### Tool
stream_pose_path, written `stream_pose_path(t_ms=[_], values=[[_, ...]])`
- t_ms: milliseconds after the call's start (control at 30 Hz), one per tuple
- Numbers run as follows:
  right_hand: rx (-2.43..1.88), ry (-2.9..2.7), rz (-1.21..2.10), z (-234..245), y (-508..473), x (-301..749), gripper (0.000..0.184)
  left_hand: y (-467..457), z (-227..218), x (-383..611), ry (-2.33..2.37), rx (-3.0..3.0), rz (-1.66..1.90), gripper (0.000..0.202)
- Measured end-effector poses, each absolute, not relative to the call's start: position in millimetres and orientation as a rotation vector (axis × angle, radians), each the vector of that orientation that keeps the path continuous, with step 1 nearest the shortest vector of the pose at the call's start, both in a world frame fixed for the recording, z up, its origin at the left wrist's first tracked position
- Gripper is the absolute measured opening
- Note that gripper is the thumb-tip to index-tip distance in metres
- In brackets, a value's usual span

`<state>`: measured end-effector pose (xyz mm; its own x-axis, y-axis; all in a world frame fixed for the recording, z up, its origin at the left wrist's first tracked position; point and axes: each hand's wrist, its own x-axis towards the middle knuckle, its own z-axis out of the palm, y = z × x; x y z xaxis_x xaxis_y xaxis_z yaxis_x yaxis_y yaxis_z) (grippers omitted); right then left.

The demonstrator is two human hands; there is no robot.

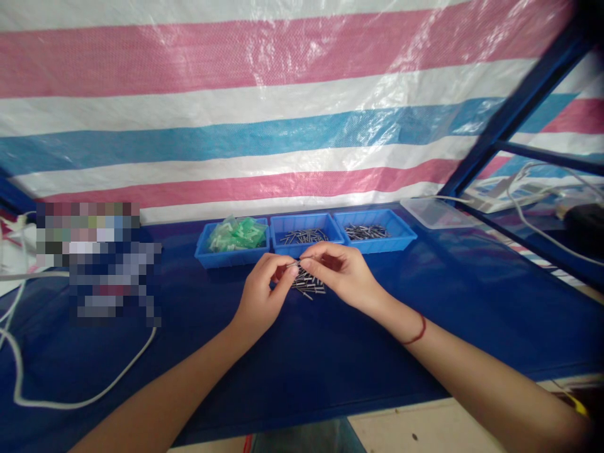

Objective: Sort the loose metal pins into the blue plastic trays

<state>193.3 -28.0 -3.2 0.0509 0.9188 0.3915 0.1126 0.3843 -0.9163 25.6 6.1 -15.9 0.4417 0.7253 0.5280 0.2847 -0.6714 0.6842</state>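
Observation:
My left hand [264,290] and my right hand [340,272] meet over the blue table, fingers pinched together on a small metal pin [298,264] held between them. Just under the fingertips lies a loose pile of the same small metal pins [309,286] on the table. Behind the hands stand three blue trays in a row: the left tray [204,255] holds small green plastic parts, the middle tray [306,225] and the right tray [401,234] hold metal pins. A red thread circles my right wrist.
A clear plastic lid or tray [436,212] lies at the back right. A white cable [75,399] loops over the table at the left. A blue metal frame [514,107] rises at the right, with more cables behind it. A striped tarpaulin closes off the back.

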Motion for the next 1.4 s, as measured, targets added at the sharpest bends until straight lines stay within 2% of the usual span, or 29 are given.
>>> stream_pose_path(t_ms=[300,400,567,667,767,900,1067,1167,1400], values=[[-1.117,-1.615,0.782,5.7,-21.5,213.3,0.019,7.5,-15.7,23.5,0.925,2.195,1.112,0.016],[-1.320,-1.545,0.511,15.7,-14.5,249.2,0.021,8.2,-16.0,22.9,0.855,2.381,0.912,0.019],[-1.900,-1.350,-0.150,19.4,-7.0,320.3,0.019,10.9,-17.0,19.4,0.789,2.745,0.611,0.020],[-2.103,-1.323,-0.307,14.3,-6.5,339.4,0.025,13.5,-17.6,17.7,0.781,2.834,0.523,0.018],[-2.097,-1.266,-0.376,14.5,-7.8,335.9,0.029,14.3,-16.7,18.2,0.774,2.876,0.491,0.019],[-1.897,-1.309,-0.271,23.3,-10.7,311.0,0.025,12.0,-15.5,21.5,0.797,2.902,0.477,0.021],[-1.498,-1.834,0.223,22.7,-14.7,268.3,0.019,12.4,-17.8,23.1,0.894,2.783,0.602,0.020],[-1.248,-2.066,0.396,13.4,-17.2,243.3,0.014,13.9,-18.6,22.3,0.936,2.656,0.731,0.017],[-1.052,-1.919,0.552,-1.2,-22.0,211.0,0.018,10.7,-14.3,22.3,0.877,2.490,0.893,0.012]])
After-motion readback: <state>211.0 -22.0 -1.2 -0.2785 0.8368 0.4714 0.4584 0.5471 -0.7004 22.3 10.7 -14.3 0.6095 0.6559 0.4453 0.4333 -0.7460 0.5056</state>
